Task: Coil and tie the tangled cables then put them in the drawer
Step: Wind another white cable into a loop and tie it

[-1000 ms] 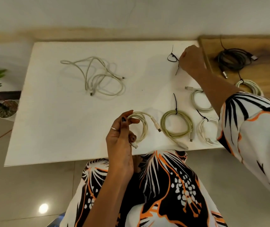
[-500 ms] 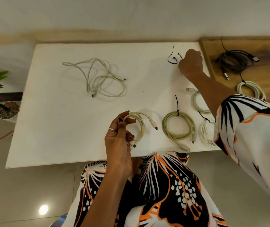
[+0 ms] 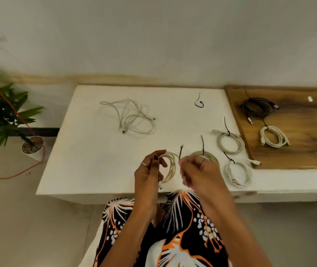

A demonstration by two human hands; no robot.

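Note:
My left hand grips a coiled cream cable above the near edge of the white table. My right hand is just right of the coil and pinches a black zip tie that sticks up, blurred by motion. A loose tangled cream cable lies at the far left of the table. Three coiled, tied cables rest to the right: a greenish one partly behind my right hand, a grey-white one, and a white one.
A spare black zip tie lies at the back of the table. On the wooden surface to the right sit a black cable coil and a white coil. A potted plant and an orange cord are on the floor at left.
My right hand came back from the far side of the table with one black zip tie and now sits beside the coil in my left hand. The view tilted upward.

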